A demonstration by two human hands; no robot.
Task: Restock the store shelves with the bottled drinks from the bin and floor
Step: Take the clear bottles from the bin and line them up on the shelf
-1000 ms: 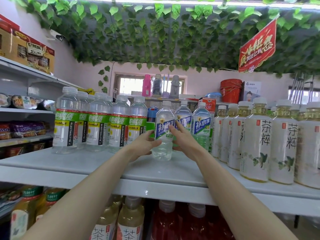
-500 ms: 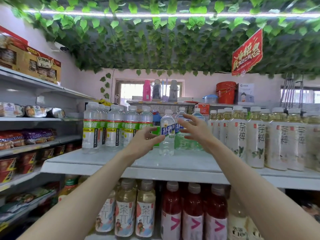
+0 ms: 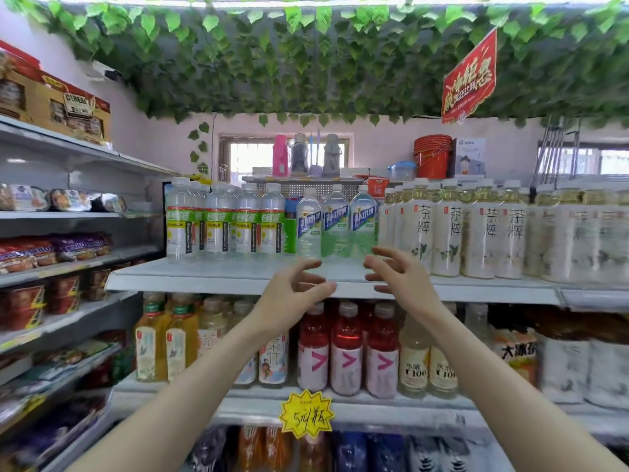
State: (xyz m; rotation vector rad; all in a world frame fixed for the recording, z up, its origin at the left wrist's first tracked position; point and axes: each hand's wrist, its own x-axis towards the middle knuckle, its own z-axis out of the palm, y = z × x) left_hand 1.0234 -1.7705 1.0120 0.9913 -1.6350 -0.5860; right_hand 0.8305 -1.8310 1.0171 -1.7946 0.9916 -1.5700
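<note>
Two bare forearms rise from the bottom edge of the frame toward its centre. The left hand and the right hand are raised side by side with a gap between them, in front of the front edge of the upper shelf. The fingers of each hand are spread and loosely curved and grip nothing; neither hand touches a bottle. Below the hands, in the lower centre, a yellow price tag hangs on the edge of the lower shelf, on which red bottles stand between amber tea bottles on the left and pale bottles on the right. Just above the hands, at the centre of the frame, a blue-labelled bottle stands upright on the upper shelf, with two similar bottles just to its right. Green-labelled bottles fill the shelf to the left, and white tea bottles fill it to the right. Farther back, in the upper centre, are a window and orange buckets. A red sign hangs at the upper right beneath a ceiling of green leaves.
</note>
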